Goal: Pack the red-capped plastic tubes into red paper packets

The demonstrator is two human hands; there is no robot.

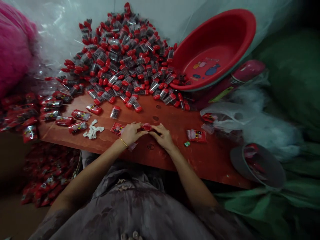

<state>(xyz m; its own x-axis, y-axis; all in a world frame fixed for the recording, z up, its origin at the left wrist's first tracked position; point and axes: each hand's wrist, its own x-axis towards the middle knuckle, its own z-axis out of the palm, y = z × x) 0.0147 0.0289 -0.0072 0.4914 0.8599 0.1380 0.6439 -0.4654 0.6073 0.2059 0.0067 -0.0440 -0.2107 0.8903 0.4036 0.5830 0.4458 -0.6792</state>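
One small red piece (146, 127) sits pinched between the left fingers (136, 125) and the right fingers (157, 128). Just left of them lies a partly hidden printed packet (115, 128); to their right, a wrapped packet (196, 135). Beyond, a heap of red-capped containers (135, 63) crowds the desk (175, 121), a red basin (222, 43) beside it.

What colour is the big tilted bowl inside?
The bowl is red inside; it shows best in the head view.

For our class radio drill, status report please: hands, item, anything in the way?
Left hand, right hand: both pinching small red item. Item between fingertips, details unclear. Red printed packet close beside left hand, partly hidden.
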